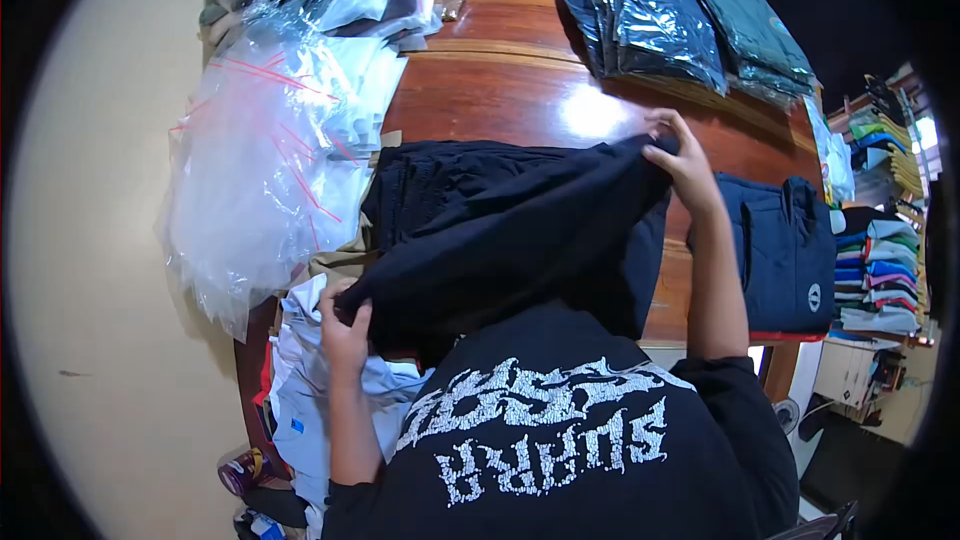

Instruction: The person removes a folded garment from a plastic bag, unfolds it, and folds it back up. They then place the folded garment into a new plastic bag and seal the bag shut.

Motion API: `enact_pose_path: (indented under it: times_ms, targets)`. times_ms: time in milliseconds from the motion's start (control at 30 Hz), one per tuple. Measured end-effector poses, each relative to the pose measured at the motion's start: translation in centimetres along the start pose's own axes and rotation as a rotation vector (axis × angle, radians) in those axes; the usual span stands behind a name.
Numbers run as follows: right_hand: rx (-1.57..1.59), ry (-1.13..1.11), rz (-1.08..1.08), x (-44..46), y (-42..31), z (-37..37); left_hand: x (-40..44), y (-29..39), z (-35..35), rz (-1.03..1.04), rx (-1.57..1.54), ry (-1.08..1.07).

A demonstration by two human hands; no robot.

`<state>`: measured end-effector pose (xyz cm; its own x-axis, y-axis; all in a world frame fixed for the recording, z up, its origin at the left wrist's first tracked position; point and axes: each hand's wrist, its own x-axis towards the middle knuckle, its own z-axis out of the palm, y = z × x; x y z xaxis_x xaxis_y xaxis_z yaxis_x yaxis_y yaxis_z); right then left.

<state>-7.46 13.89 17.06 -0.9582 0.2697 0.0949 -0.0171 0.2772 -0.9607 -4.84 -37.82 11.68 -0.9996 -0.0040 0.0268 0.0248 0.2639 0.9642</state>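
Observation:
Black pants lie across the wooden table in front of me, with a gathered, elastic-looking waistband at their left end. My left hand pinches a near left corner of the cloth at the table's front edge. Farther up and to the right, my right hand grips another edge between thumb and fingers. Between the two hands the upper layer is stretched in a slanting line, partly lifted. Some of the cloth hangs toward my body, and its lower part is hidden by my shirt.
Clear plastic bags with red strips are heaped at the left. Bagged dark garments and a green bagged stack sit at the back right. A folded navy garment lies right. Light-coloured clothes hang at the front left.

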Motion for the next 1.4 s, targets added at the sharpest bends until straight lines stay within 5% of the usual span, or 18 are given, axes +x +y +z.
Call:
enact_pose_path:
  times_ms: [100, 133, 200, 267, 367, 467, 600, 767, 867, 967, 1033, 1100, 1400]
  targets:
    - [-0.233, -0.266, 0.057, -5.2, -4.4, -4.6, 1.0, 3.0, -0.6, 0.269, -0.020, -0.096]
    - [-0.318, -0.267, 0.165, -7.2, -6.4, -4.8, 1.3, 4.1, -1.0, 0.356, 0.042, -0.119]
    - [-0.717, -0.337, -0.060, -10.9, -7.4, -6.1, 1.1, 6.2, -0.7, 0.387, -0.062, -0.184]
    - [-0.739, -0.198, -0.023, -14.6, -9.5, -6.7, 1.0, 7.2, -0.6, 0.421, -0.130, -0.197]
    - [-0.104, 0.022, -0.067, -18.6, -7.7, -8.8, 0.7, 8.6, -0.2, 0.420, -0.150, -0.249]
    - [0.110, 0.201, 0.158, -20.1, -6.7, -8.8, 1.0, 8.9, 1.9, 0.336, -0.194, -0.241]
    - [-0.171, 0.359, 0.118, -15.1, -1.5, -7.0, 6.2, 8.2, 6.6, 0.139, -0.053, -0.244]
    - [-0.534, 0.644, 0.031, -8.0, 12.0, -4.9, 11.9, 4.6, 13.7, 0.692, 0.590, 0.002]
    - [-0.815, 0.728, -0.095, -8.4, 9.7, 0.8, 8.9, 7.8, 16.4, 0.668, 1.039, 0.028]
    - [-0.923, 0.273, -0.180, -10.5, 5.5, 8.2, 7.1, 7.9, 18.9, 0.869, 1.080, -0.279]
    - [-1.117, 0.134, -0.127, -10.5, 6.5, 9.8, 9.4, 4.2, 19.1, 0.776, 1.207, -0.326]
    - [-1.025, 0.140, -0.042, -10.8, 11.5, 8.6, 11.7, -0.1, 18.4, 0.786, 1.355, -0.341]
    - [-1.133, 0.107, 0.122, -11.0, 11.2, 7.6, 11.6, -2.5, 19.1, 0.757, 1.365, -0.353]
